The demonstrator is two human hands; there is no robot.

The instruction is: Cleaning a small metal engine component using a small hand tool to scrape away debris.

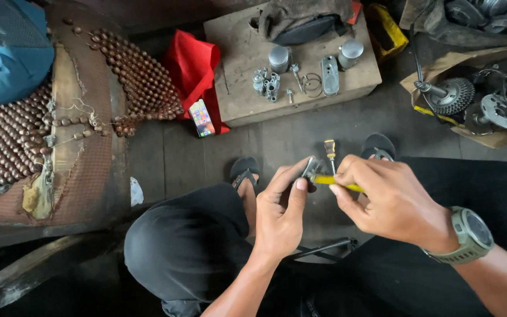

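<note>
The left hand (280, 211) pinches a small metal part (310, 168) in its grip. The right hand (391, 202) pinches a yellow tool (335, 183), its tip touching the part. A screwdriver (330, 154) lies on the floor just beyond both grips

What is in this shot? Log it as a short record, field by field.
setting: workshop floor, person seated, seen from above
left hand: pinches a small metal part
right hand: holds a yellow tool against that part
right wrist: green watch
on the floor: second screwdriver between the sandalled feet
wooden board: metal cylinders and small engine parts
beside the board: phone with lit screen on red cloth
far left: beaded seat cover
</note>
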